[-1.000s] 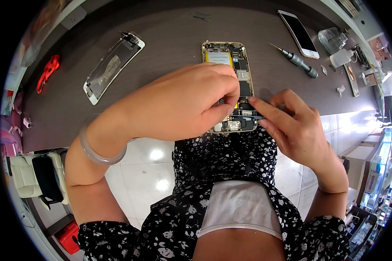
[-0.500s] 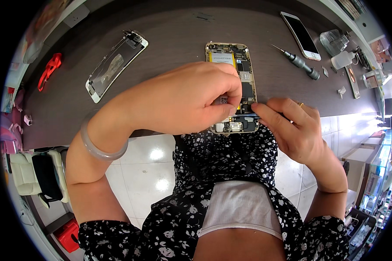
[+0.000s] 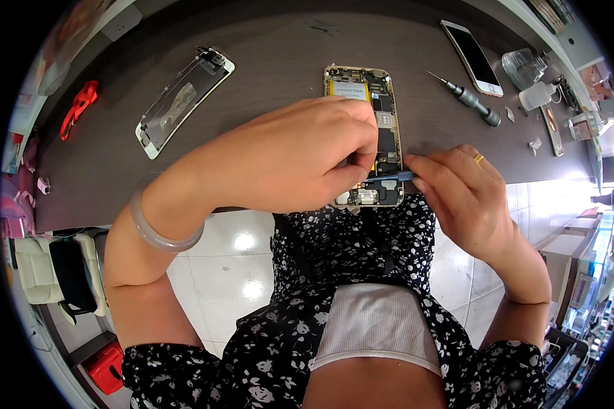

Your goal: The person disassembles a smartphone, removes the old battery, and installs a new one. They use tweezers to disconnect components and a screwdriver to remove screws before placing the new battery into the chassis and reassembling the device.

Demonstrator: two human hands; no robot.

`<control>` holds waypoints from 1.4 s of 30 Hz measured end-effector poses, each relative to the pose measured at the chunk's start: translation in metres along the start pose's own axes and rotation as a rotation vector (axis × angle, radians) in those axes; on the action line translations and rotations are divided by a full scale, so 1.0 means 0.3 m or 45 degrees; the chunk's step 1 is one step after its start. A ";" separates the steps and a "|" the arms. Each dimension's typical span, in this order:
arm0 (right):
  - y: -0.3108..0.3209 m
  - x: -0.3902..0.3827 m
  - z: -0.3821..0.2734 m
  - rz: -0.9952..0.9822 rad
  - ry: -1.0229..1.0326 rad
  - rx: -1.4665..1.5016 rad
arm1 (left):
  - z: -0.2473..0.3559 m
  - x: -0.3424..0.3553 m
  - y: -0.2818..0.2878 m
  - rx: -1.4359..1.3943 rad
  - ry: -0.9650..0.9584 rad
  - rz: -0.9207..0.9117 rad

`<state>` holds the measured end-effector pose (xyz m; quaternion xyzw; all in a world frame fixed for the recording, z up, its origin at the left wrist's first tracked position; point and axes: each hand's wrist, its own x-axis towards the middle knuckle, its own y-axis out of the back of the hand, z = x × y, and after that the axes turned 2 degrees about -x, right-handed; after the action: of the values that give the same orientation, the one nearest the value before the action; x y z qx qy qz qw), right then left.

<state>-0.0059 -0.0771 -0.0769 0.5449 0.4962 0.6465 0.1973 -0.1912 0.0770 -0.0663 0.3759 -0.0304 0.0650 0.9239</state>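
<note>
Tool (image 3: pixel 393 176) pinched in the right hand (image 3: pixel 460 191), across the opened phone (image 3: pixel 387 141) by the near edge of the table (image 3: pixel 266 42). Left hand (image 3: pixel 324 146) curls above, grip hidden; light, level pressure suits best.

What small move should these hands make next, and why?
Perhaps a gentle nudge of the blue tool by the right hand: its wider end is at that hand, and its shaft crosses the opened phone toward the left hand.

White floor tiles (image 3: pixel 226 262) gleam below a dark table (image 3: pixel 273 61), a cream chair (image 3: pixel 37 273) at left.
</note>
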 end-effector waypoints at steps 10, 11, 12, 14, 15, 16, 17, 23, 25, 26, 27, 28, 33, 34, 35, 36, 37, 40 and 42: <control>0.028 0.028 0.012 -0.162 -0.218 0.314 | -0.005 -0.004 -0.006 0.039 -0.041 0.028; 0.026 0.029 0.011 -0.149 -0.214 0.339 | -0.005 -0.005 -0.007 0.045 -0.049 0.030; 0.025 0.031 0.002 -0.157 -0.242 0.318 | -0.008 -0.005 -0.008 0.050 -0.056 0.032; 0.034 0.037 -0.027 -0.173 -0.298 0.275 | -0.011 -0.005 -0.009 0.054 -0.063 0.033; 0.045 0.040 -0.029 -0.219 -0.267 0.248 | -0.011 -0.006 -0.009 0.051 -0.062 0.033; 0.059 0.041 -0.029 -0.266 -0.235 0.221 | -0.011 -0.007 -0.008 0.048 -0.061 0.033; 0.066 0.041 -0.028 -0.312 -0.204 0.194 | -0.009 -0.008 -0.007 0.044 -0.050 0.028; 0.101 0.053 0.011 -0.660 0.108 -0.269 | -0.012 -0.007 -0.003 0.044 -0.051 0.015; 0.093 0.061 0.030 -0.577 0.075 -0.158 | -0.012 -0.006 -0.005 0.047 -0.080 0.028; 0.085 0.061 0.037 -0.536 0.060 -0.102 | -0.008 -0.005 -0.004 0.045 -0.071 0.019; 0.070 0.057 0.038 -0.455 0.023 -0.056 | -0.006 -0.005 -0.001 0.045 -0.061 0.012; 0.051 0.051 0.038 -0.375 -0.014 -0.009 | -0.005 -0.004 0.001 0.044 -0.051 0.004; 0.021 0.050 0.045 -0.247 -0.093 0.084 | -0.015 -0.007 -0.004 0.048 -0.063 0.007; 0.013 0.045 0.047 -0.220 -0.123 0.141 | -0.016 -0.006 -0.004 0.045 -0.068 0.007; 0.010 0.042 0.047 -0.193 -0.154 0.199 | -0.016 -0.003 -0.003 0.052 -0.077 -0.003; 0.012 0.044 0.044 -0.210 -0.196 0.219 | -0.015 -0.004 -0.003 0.062 -0.078 -0.008; 0.018 0.044 0.036 -0.227 -0.238 0.240 | -0.013 -0.005 -0.003 0.071 -0.078 -0.014; 0.013 0.037 0.029 -0.213 -0.326 0.318 | -0.007 -0.007 -0.006 0.084 -0.045 -0.012; 0.012 0.033 0.027 -0.207 -0.343 0.330 | -0.004 -0.007 -0.003 0.066 -0.039 -0.021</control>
<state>-0.0008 -0.0672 -0.0693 0.6055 0.5866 0.4805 0.2417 -0.1931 0.0771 -0.0681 0.4009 -0.0398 0.0525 0.9137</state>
